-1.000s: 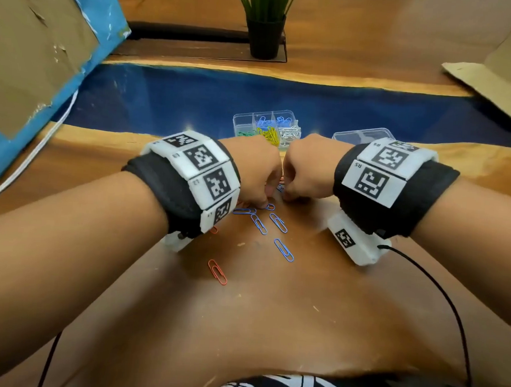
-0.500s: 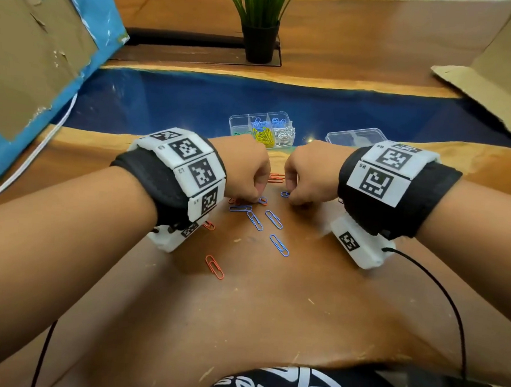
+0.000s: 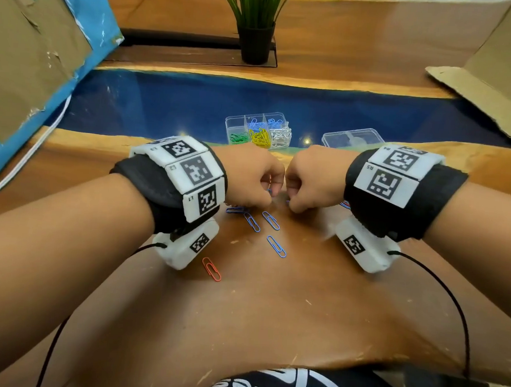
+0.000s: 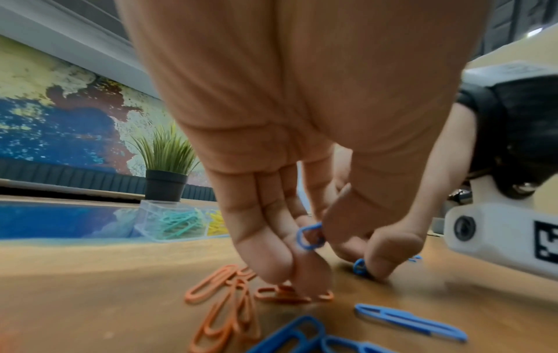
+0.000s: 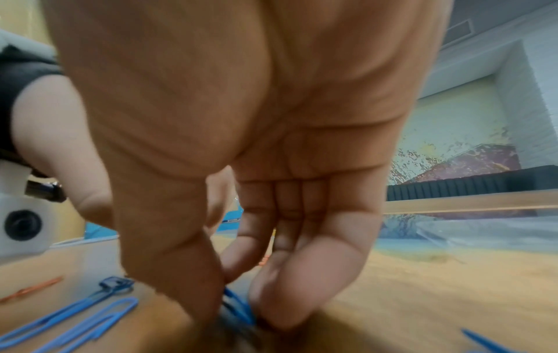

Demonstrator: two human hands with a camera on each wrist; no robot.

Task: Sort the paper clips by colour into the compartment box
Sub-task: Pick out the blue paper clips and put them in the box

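Loose blue paper clips and orange paper clips lie on the wooden table. My left hand hovers over them, fingers curled, pinching a blue clip between thumb and fingers while its fingertips touch an orange clip. Knuckle to knuckle with it, my right hand pinches a blue clip against the table. The clear compartment box stands behind the hands, holding green, yellow, blue and white clips in separate cells.
The clear box lid lies to the right of the box. A potted plant stands at the back, cardboard sheets at both sides. Black cables trail from the wrist cameras over the near table.
Both hands have stayed over the clip pile, closing together again after parting slightly half a second ago. The loose clips in front lie where they were.
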